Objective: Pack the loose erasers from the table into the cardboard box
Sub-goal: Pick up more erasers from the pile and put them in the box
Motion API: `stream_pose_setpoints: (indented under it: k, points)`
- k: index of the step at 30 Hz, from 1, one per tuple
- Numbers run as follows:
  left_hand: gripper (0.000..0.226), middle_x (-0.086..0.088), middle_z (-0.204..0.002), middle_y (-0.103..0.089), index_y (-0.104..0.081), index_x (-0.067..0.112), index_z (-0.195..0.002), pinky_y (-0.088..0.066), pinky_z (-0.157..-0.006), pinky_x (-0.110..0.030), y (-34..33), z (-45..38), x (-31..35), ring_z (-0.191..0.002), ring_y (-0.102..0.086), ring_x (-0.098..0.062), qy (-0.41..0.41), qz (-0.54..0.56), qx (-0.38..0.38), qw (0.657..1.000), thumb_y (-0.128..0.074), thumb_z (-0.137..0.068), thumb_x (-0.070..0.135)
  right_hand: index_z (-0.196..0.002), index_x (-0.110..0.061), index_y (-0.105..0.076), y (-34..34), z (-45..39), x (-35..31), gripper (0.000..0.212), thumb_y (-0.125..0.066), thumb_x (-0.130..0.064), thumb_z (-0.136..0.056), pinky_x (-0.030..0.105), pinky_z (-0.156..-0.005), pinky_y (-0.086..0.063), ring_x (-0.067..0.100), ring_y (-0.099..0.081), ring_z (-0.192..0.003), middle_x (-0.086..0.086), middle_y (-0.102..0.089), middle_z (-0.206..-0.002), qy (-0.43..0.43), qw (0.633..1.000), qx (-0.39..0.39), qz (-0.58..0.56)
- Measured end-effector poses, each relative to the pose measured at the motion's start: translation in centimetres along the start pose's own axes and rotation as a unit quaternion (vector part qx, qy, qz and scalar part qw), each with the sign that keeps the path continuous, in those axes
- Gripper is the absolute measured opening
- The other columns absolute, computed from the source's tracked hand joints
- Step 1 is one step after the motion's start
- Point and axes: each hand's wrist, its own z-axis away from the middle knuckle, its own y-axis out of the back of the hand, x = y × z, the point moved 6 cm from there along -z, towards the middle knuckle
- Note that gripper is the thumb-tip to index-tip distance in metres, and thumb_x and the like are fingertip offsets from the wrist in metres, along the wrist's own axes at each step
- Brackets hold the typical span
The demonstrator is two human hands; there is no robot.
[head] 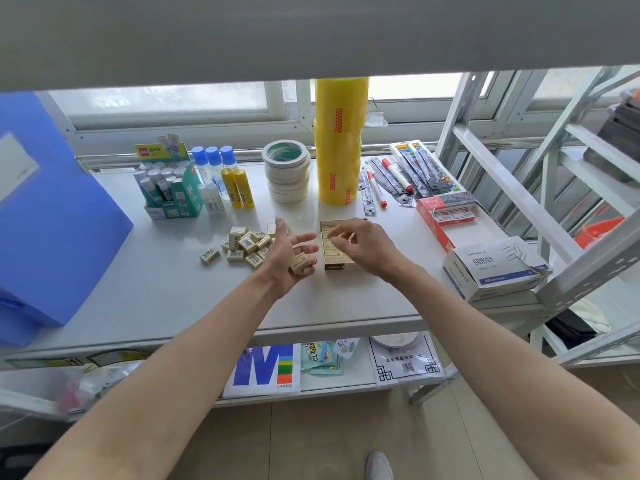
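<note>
The left hand [289, 256] holds one eraser [300, 263] in its curled lower fingers, the upper fingers spread, beside a pile of loose erasers [246, 244] on the white counter [166, 282]. The right hand [360, 245] hovers over the open cardboard box [337, 263], thumb and forefinger pinched; what they pinch is unclear.

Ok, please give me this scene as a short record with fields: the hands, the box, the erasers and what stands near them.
left hand: palm up, holds an eraser on its fingers
right hand: over the cardboard box, fingers curled; whether it pinches anything cannot be told
cardboard box: open, on the table, erasers already inside
loose erasers: a pile left of the box, beside the left hand
behind the box: yellow tape rolls stacked, masking tape rolls stacked
right of the box: paper clip carton
task state: not yet finished
</note>
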Motion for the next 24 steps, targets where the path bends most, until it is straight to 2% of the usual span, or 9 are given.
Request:
stream_pose_setpoints:
  k: [3, 4, 6, 7, 9, 10, 16, 20, 24]
  points:
    - [0.095, -0.013, -0.094, -0.054, -0.043, -0.001, -0.137, -0.041, -0.04, -0.023, 0.0, 0.3, 0.1, -0.053, -0.052, -0.016, 0.026, 0.043, -0.042, 0.998, -0.016, -0.088, 0.076, -0.105, -0.03, -0.07, -1.0, 0.5, -2.4, 0.029, -0.073, -0.043, -0.079, 0.026, -0.076, -0.048, -0.001, -0.053, -0.079, -0.008, -0.062, -0.095, 0.049, 0.996, -0.067, -0.038]
    - [0.097, -0.015, -0.106, -0.055, -0.041, 0.0, -0.14, -0.047, -0.045, -0.026, 0.0, 0.4, 0.2, -0.059, -0.057, -0.018, 0.031, 0.044, -0.05, 0.997, -0.014, -0.087, 0.077, -0.107, -0.034, -0.068, -1.4, 0.6, -2.8, 0.034, -0.075, -0.044, -0.076, 0.025, -0.076, -0.046, -0.003, -0.05, -0.079, -0.009, -0.059, -0.097, 0.058, 0.995, -0.082, -0.025]
    - [0.099, -0.018, -0.126, -0.053, -0.041, 0.002, -0.142, -0.055, -0.065, -0.033, 0.0, 0.8, 0.5, -0.078, -0.06, -0.021, 0.038, 0.037, -0.06, 0.997, -0.011, -0.086, 0.078, -0.111, -0.038, -0.065, -2.3, 0.6, -3.3, 0.039, -0.076, -0.045, -0.074, 0.025, -0.075, -0.04, -0.004, -0.045, -0.077, -0.01, -0.053, -0.1, 0.074, 0.992, -0.096, 0.017]
    - [0.1, -0.018, -0.122, -0.054, -0.042, 0.002, -0.141, -0.054, -0.07, -0.033, -0.1, 1.1, 0.6, -0.077, -0.059, -0.02, 0.04, 0.034, -0.064, 0.997, -0.009, -0.086, 0.078, -0.111, -0.038, -0.064, -2.8, 0.6, -3.4, 0.038, -0.076, -0.045, -0.075, 0.025, -0.075, -0.038, -0.005, -0.043, -0.075, -0.011, -0.05, -0.1, 0.08, 0.991, -0.099, 0.034]
    - [0.099, -0.013, -0.096, -0.055, -0.046, 0.0, -0.137, -0.052, -0.061, -0.03, -0.3, 1.6, 0.7, -0.06, -0.054, -0.015, 0.044, 0.029, -0.068, 0.996, -0.01, -0.087, 0.077, -0.107, -0.035, -0.064, -3.4, 0.7, -3.7, 0.033, -0.074, -0.043, -0.077, 0.026, -0.073, -0.037, -0.005, -0.041, -0.072, -0.01, -0.048, -0.099, 0.087, 0.99, -0.097, 0.046]
    - [0.098, -0.01, -0.089, -0.053, -0.047, -0.001, -0.134, -0.051, -0.056, -0.029, -0.3, 1.7, 0.7, -0.056, -0.052, -0.014, 0.044, 0.026, -0.072, 0.996, -0.011, -0.087, 0.077, -0.104, -0.033, -0.063, -3.5, 0.8, -3.9, 0.03, -0.074, -0.042, -0.077, 0.025, -0.072, -0.035, -0.005, -0.041, -0.071, -0.01, -0.048, -0.099, 0.088, 0.991, -0.093, 0.045]
    - [0.081, -0.011, -0.089, -0.058, -0.051, 0.0, -0.124, -0.052, -0.061, -0.033, 0.4, 1.9, 0.6, -0.067, -0.059, -0.019, 0.024, -0.044, -0.086, 0.995, -0.022, -0.093, 0.069, -0.088, -0.021, -0.056, -3.3, 1.3, -4.4, 0.026, -0.078, -0.029, -0.076, 0.023, -0.063, -0.036, 0.0, -0.047, -0.068, -0.01, -0.055, -0.086, 0.066, 0.994, -0.087, -0.005]
    - [0.043, -0.005, -0.081, -0.057, -0.059, 0.009, -0.1, -0.046, -0.059, -0.029, 1.3, 2.0, 0.4, -0.064, -0.052, -0.013, -0.013, -0.118, -0.063, 0.991, -0.048, -0.097, 0.05, -0.088, -0.015, -0.056, -2.7, 1.1, -3.3, 0.027, -0.079, -0.024, -0.076, 0.035, -0.068, -0.048, 0.014, -0.056, -0.072, -0.002, -0.062, -0.081, 0.03, 0.997, -0.048, -0.05]
    - [0.024, -0.001, -0.069, -0.054, -0.065, 0.008, -0.092, -0.045, -0.051, -0.022, 1.1, 2.7, 0.6, -0.058, -0.048, -0.009, -0.041, -0.139, -0.078, 0.986, -0.059, -0.095, 0.031, -0.088, -0.015, -0.056, -2.1, 1.3, -2.7, 0.03, -0.081, -0.023, -0.074, 0.029, -0.063, -0.046, 0.012, -0.053, -0.068, 0.002, -0.061, -0.083, 0.022, 0.998, -0.022, -0.054]
